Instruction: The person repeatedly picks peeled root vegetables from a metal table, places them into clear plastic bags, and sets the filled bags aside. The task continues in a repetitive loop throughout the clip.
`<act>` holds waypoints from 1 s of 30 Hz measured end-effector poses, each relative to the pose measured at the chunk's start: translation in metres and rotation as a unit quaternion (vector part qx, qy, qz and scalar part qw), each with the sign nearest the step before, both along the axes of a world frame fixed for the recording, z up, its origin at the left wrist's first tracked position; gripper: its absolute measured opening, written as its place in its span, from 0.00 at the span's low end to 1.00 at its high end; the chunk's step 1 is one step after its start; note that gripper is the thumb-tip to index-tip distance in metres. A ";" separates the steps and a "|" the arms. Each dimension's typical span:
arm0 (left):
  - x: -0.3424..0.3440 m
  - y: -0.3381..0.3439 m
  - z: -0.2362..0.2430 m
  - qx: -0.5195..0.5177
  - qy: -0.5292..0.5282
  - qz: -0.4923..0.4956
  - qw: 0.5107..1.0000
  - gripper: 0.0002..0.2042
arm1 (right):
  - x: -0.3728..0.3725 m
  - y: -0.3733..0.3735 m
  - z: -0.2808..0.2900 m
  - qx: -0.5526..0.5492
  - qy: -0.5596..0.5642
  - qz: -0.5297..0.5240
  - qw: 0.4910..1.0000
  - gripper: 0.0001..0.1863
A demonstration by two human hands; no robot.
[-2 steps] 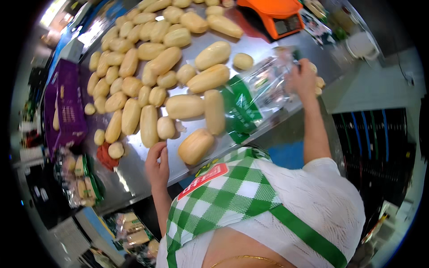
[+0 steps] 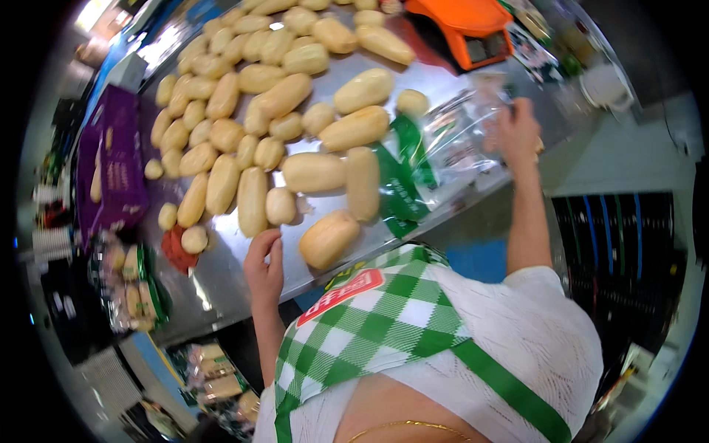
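Pale peeled lotus root pieces [image 2: 314,172] lie spread over the metal table, long thick ones and short round ones. At its front right lies a clear plastic bag with green printed panels [image 2: 410,181]. My right hand [image 2: 519,133] is closed on the far right end of this bag, slightly blurred. My left hand [image 2: 264,269] rests at the table's front edge with loosely bent fingers and nothing in it. A short round piece [image 2: 281,206] is just beyond its fingertips. To its right sits a thick piece [image 2: 330,238] near the edge.
An orange scale [image 2: 469,29] stands at the back right, near a white tub [image 2: 605,87]. A purple crate [image 2: 114,159] is at the left. A red cloth [image 2: 178,249] and packed bags [image 2: 133,284] lie at the front left. Black crates [image 2: 617,258] stand at the right.
My right hand has shifted slightly right with the bag end, and the bag's green part has creased. My left hand stays by the table edge. The whole view has shifted slightly.
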State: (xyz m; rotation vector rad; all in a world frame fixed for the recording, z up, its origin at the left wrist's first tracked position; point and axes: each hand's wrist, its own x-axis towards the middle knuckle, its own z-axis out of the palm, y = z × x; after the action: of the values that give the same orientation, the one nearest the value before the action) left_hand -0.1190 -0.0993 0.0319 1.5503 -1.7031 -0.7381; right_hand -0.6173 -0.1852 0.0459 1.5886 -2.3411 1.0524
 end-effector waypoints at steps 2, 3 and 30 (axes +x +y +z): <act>-0.001 0.002 0.010 -0.012 0.016 -0.009 1.000 0.05 | -0.007 -0.006 0.032 -0.097 -0.035 0.016 0.995 0.14; -0.001 0.003 0.014 -0.020 0.024 -0.009 0.999 0.05 | 0.005 -0.006 0.055 -0.065 -0.128 0.001 0.990 0.13; 0.157 0.126 -0.067 -0.006 -0.110 0.286 0.952 0.33 | 0.551 0.112 -0.072 0.520 -0.604 0.496 0.346 0.10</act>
State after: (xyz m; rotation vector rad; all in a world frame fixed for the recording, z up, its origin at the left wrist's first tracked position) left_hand 0.0382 0.0269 -0.0349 2.0428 -1.2857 -0.2601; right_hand -0.0664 -0.0731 -0.0261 4.5694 -2.6586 0.7738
